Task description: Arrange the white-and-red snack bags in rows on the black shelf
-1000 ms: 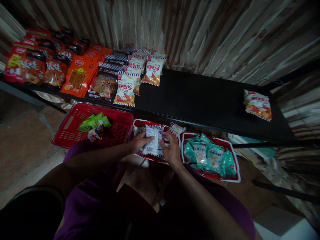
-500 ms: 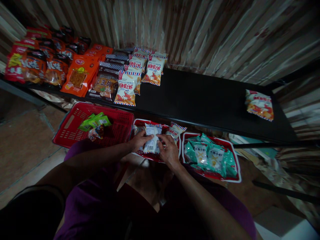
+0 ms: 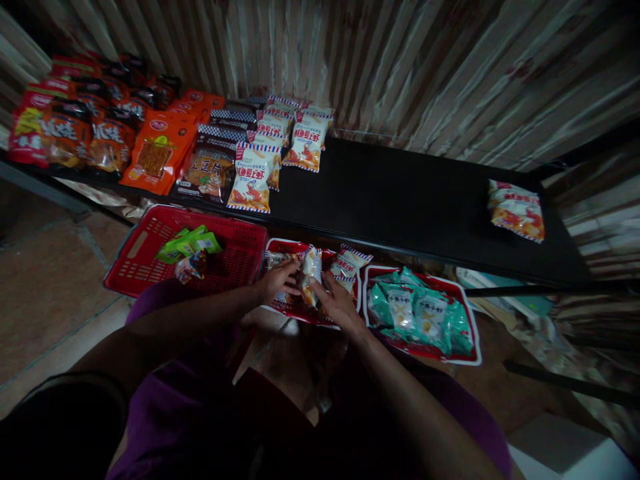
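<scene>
- Now, both arms reach forward and converge over the middle basket [image 3: 359, 293], wrists low and fingers angled inward.
- Here's the left hand [image 3: 276, 281], open, its fingers loosely spread along the left side of the held bag [image 3: 311, 268]; whether the fingertips touch it, I can't tell.
- And the right hand [image 3: 340, 305] has that bag pinched, thumb across the lower part.
- The held bag itself is over the middle basket, turned narrow side to the view: pale and crinkled above, orange lower down. Its print is too small to read.
- Over to the lettering: the red-and-blue-edged seafood bags [image 3: 254, 178] on the bench [image 3: 390, 193] carry red characters, with 鱼 and 虾 readable, above an orange picture.
- One lone bag [image 3: 517, 210] in similar colours lies at the bench's right end.
- Left of the seafood bags, a brown packet [image 3: 207, 167] shows 豆片 in pale type, beside an orange packet [image 3: 156, 157] with a red oval logo.
- Down in the right-hand basket [image 3: 477, 340], teal packets [image 3: 431, 317] read 小鱼小虾 on white panels.
- Green packets [image 3: 190, 243] lie in the left-hand basket [image 3: 240, 260], lettering unreadable.
</scene>
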`<state>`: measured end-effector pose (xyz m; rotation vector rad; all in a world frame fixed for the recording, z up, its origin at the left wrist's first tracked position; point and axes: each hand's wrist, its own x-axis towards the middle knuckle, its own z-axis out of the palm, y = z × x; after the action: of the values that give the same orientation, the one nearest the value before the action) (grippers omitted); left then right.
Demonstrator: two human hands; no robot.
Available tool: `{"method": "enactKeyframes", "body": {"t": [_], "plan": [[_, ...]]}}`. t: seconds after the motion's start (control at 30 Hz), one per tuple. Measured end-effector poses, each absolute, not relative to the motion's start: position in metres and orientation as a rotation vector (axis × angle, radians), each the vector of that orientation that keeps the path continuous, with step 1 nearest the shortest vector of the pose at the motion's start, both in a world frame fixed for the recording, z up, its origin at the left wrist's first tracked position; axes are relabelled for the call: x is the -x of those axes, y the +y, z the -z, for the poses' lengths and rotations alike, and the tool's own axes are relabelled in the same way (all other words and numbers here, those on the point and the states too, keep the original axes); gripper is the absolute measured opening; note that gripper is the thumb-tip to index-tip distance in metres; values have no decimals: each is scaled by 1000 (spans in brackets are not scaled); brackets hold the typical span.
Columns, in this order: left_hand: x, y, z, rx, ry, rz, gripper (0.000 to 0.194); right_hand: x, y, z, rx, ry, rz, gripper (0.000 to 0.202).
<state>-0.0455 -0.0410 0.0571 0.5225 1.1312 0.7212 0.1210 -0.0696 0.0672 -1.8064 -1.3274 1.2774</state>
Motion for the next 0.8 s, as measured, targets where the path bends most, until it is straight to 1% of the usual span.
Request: {"method": "enactKeyframes", "body": {"t": [0.2, 0.33, 0.4, 0.47, 0.57, 0.7, 0.8], "plan": [[45, -40, -62, -657, 1131, -730, 28, -117, -75, -66, 1800, -1196, -1428, 41], [46, -39, -57, -662, 1138, -772, 19, -114, -77, -67, 1694, -907, -1542, 37], [46, -38, -53, -659, 1211, -783, 13, -112, -77, -68, 1643, -742, -1630, 40], [46, -37, -50, -645, 1318, -780, 10, -111, -77, -71, 1599, -620, -1710, 43], [47, -40, -52, -601, 1359, -726, 14, -110, -77, -75, 1553, -571, -1789, 46], [47, -44, -62, -529, 1236, -588, 26, -113, -78, -77, 1502, -621, -1877, 48], [46, -48, -65, -600, 1161, -638, 31, -119, -77, -78, 1453, -760, -1890, 49]]}}
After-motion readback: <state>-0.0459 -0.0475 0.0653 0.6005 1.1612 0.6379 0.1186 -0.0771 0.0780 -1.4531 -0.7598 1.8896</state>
